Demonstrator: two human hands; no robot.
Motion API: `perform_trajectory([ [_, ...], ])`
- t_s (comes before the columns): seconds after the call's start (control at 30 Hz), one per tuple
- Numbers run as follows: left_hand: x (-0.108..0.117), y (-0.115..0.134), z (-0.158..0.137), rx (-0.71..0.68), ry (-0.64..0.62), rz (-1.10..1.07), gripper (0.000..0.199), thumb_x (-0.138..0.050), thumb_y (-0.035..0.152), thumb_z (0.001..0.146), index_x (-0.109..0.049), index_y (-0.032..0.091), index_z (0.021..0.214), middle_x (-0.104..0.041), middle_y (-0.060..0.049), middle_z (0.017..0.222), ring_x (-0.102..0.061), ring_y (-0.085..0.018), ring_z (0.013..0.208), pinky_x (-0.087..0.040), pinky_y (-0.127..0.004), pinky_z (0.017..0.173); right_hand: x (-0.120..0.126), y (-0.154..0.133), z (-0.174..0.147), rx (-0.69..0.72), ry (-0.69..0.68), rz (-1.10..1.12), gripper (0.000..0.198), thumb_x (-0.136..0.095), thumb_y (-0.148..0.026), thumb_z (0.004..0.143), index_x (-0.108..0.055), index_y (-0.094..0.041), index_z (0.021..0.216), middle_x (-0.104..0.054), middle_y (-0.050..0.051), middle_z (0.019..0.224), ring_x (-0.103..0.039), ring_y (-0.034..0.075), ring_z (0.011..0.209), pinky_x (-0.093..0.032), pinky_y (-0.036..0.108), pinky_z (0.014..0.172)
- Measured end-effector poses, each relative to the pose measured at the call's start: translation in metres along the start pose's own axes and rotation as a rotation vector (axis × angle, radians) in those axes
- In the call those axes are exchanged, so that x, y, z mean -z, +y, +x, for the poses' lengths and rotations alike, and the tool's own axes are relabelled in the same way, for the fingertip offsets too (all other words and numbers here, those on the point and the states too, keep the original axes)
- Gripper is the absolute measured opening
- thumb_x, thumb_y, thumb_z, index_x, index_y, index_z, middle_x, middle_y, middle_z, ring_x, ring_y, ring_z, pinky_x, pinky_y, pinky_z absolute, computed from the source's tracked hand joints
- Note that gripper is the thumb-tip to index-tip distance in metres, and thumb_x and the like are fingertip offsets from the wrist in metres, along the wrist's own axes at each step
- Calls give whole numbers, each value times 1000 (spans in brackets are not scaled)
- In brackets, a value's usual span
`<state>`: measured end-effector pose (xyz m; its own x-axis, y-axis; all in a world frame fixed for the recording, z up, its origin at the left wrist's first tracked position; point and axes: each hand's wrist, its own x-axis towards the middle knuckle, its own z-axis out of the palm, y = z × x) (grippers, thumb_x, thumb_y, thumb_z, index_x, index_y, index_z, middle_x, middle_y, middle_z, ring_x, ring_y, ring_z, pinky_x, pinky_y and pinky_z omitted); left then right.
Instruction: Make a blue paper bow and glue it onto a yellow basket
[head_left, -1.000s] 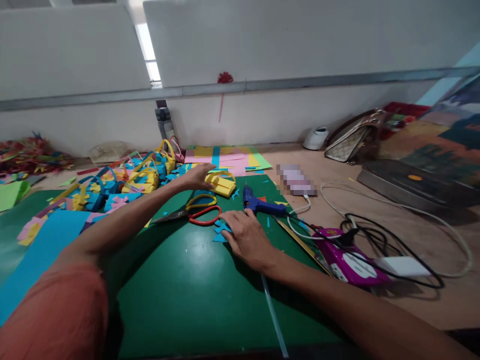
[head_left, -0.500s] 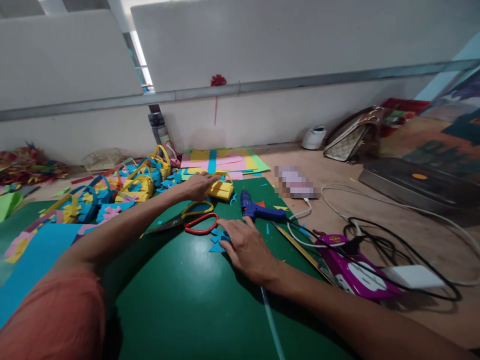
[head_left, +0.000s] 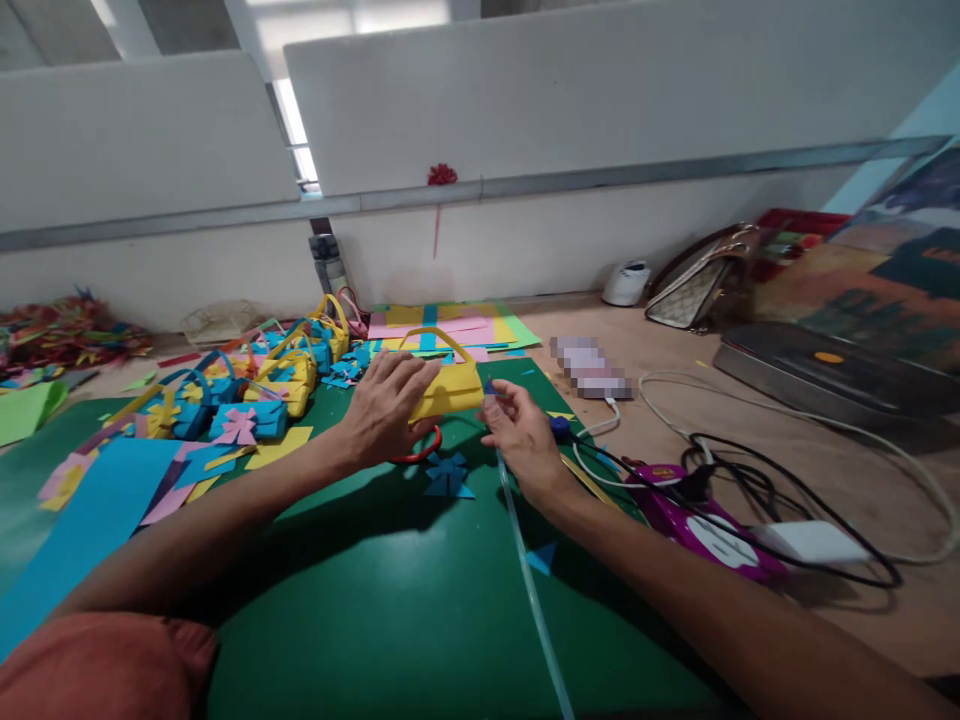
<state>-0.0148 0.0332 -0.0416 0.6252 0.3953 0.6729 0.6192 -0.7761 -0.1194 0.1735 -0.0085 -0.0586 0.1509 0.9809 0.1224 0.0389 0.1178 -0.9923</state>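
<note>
My left hand (head_left: 382,412) grips a yellow paper basket with a handle (head_left: 448,384) just above the green cutting mat (head_left: 390,590). My right hand (head_left: 525,438) is closed around a blue glue gun (head_left: 559,427), right beside the basket. The gun's clear glue stick (head_left: 529,580) trails back toward me. A blue paper flower (head_left: 448,476) lies on the mat below both hands. The red handle of a pair of scissors (head_left: 417,456) shows under my left hand; the rest is hidden.
Several finished yellow and blue paper baskets (head_left: 255,385) crowd the mat's left side, near a blue sheet (head_left: 82,510). Coloured paper sheets (head_left: 457,326) lie behind. To the right are a purple device (head_left: 697,520), tangled cables (head_left: 787,490), a handbag (head_left: 701,285) and a dark tray (head_left: 825,372).
My left hand has picked the yellow basket up off the mat and drawn it closer. My right hand left the blue flower and took hold of the glue gun.
</note>
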Motion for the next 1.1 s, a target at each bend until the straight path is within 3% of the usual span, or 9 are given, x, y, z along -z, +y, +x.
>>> perform_trajectory([
  [0.17,5,17,-19,-71,95,23,50,-58,38,82,-45,17,127,-61,-13,112,-50,-29,112,-25,-51,106,-3,-7,-6,-146,-152,192,38,-55,-54,78,-54,-20,96,-67,5,86,-65,15,61,-49,23,43],
  [0.4,26,21,-29,-13,167,-168,54,-61,46,76,-48,24,123,-61,-9,117,-49,-30,117,-23,-53,107,-1,-10,-7,-190,-162,292,27,-68,-42,72,-55,-20,81,-67,1,78,-61,9,55,-45,16,37],
  [0.5,35,9,-25,221,367,-459,46,-54,43,82,-47,23,123,-60,-9,115,-53,-26,113,-33,-47,102,-2,-9,-7,-187,-172,283,26,-68,-41,71,-54,-20,78,-66,0,73,-60,9,53,-45,16,37],
  [0.6,34,-12,-20,731,542,-938,36,-48,46,86,-49,25,115,-61,-5,106,-57,-18,104,-45,-36,89,-3,-9,-7,-163,-178,264,30,-68,-45,70,-54,-20,79,-65,-1,72,-59,10,53,-47,18,38],
  [0.7,22,-21,-20,1129,26,-1509,30,-59,43,77,-56,21,97,-64,-4,87,-63,-17,82,-51,-31,71,-4,-10,-9,-117,-188,229,35,-69,-50,67,-56,-20,81,-65,0,75,-60,11,58,-48,20,41],
  [0.8,7,-8,-24,1149,-247,-1651,48,-64,54,69,-62,12,92,-66,-13,84,-65,-25,72,-53,-39,61,-6,-10,-11,-73,-204,172,38,-68,-52,66,-58,-20,82,-66,1,78,-62,13,64,-49,21,45],
  [0.9,-1,10,-28,1016,-600,-1955,68,-66,65,62,-60,14,106,-66,-14,93,-66,-29,78,-54,-40,57,-7,-9,-13,-27,-207,98,35,-68,-49,67,-60,-19,83,-66,2,82,-62,15,70,-51,23,50],
  [0.97,-2,18,-30,920,-712,-2103,74,-67,66,60,-56,16,112,-66,-14,97,-65,-28,82,-54,-39,60,-7,-8,-15,0,-199,56,32,-68,-46,69,-62,-19,84,-66,2,83,-62,16,74,-52,26,55],
  [1.1,-2,21,-34,887,-700,-2149,75,-75,59,55,-53,19,114,-66,-12,98,-65,-25,80,-54,-35,61,-8,-5,-18,104,-244,-58,26,-65,-42,74,-61,-19,86,-67,2,84,-63,17,79,-52,32,73],
])
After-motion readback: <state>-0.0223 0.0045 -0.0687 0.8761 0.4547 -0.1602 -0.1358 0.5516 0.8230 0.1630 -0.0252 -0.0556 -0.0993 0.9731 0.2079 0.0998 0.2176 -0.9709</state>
